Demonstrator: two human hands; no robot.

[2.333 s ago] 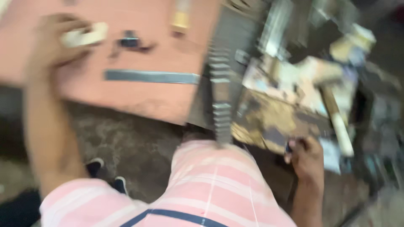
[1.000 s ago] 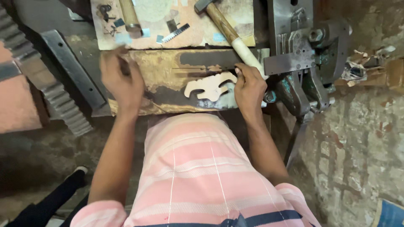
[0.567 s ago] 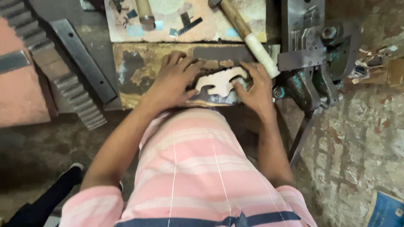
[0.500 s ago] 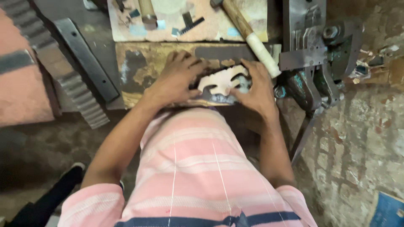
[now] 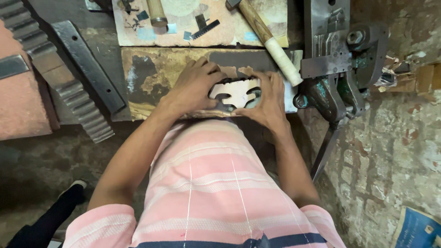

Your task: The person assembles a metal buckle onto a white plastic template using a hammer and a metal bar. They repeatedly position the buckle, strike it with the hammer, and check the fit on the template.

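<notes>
The pale cut-out template (image 5: 239,91) is lying flat on the dark metal sheet (image 5: 239,59) at the near edge of the worn bench (image 5: 151,78), and both hands are pinning it there. The left hand (image 5: 193,87) is pressing with spread fingers on its left end while the right hand (image 5: 268,98) is pinching its right edge, thumb below. Even downward pressure from both sides probably matters most, so the template is not creeping; the hammer (image 5: 268,39) is resting just beyond, the vise (image 5: 335,69) to the right.
</notes>
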